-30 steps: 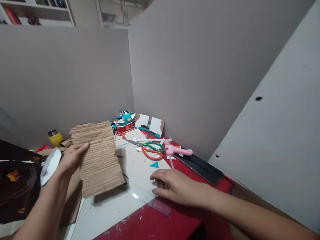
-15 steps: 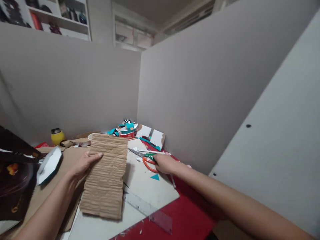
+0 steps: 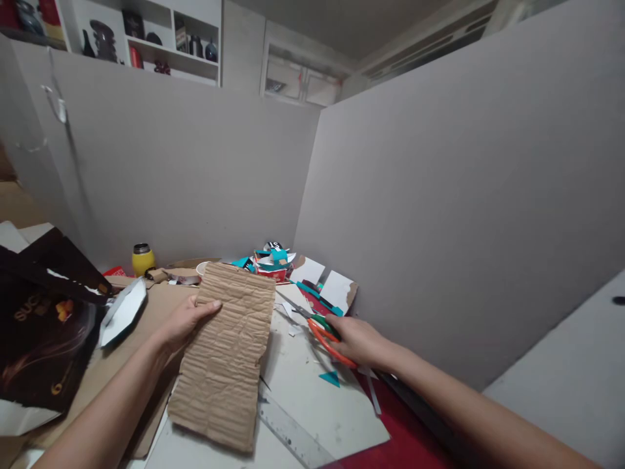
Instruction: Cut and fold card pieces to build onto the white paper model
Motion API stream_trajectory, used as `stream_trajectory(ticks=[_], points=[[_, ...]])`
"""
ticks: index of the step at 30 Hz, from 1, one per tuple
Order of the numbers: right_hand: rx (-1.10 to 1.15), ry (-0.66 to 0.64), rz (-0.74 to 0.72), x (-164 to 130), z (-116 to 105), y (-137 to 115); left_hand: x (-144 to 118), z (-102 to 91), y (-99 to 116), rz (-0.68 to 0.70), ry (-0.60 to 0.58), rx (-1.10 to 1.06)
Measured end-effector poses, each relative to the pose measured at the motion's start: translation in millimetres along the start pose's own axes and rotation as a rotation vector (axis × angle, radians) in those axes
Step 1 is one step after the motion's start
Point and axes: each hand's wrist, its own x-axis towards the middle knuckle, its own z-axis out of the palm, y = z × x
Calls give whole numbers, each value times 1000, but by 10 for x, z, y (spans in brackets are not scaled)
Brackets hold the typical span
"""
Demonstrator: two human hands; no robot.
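The left hand [image 3: 188, 320] grips the near-left edge of a ribbed brown corrugated cardboard sheet [image 3: 227, 352], long axis near-to-far, while the right hand [image 3: 359, 340], just right of it, closes around orange-and-green-handled scissors [image 3: 319, 332] on the white board [image 3: 336, 417]

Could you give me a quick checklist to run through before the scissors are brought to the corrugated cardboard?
1. Left hand holds the corrugated cardboard by its left edge, thumb on top: ok.
2. Right hand is on the scissors, fingers at the orange and green handles: ok.
3. Fingers seated through the handle loops: cannot tell, the hand covers them.
4. Scissor blades closed: cannot tell, too small to make out.
5. Clear ruler kept out from under the cardboard: not ok, it lies at the sheet's lower corner.
6. Marked cut line on the cardboard: not ok, none shows.
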Motion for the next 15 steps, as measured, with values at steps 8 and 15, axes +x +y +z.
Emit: stream_trajectory(ticks=[8,15], points=[[455,111,-77,-595,23,163,-4,-80,103,54,-11,11],[395,-86,-156,-819,-150,-73,-18,-48,122,73,-109,80]])
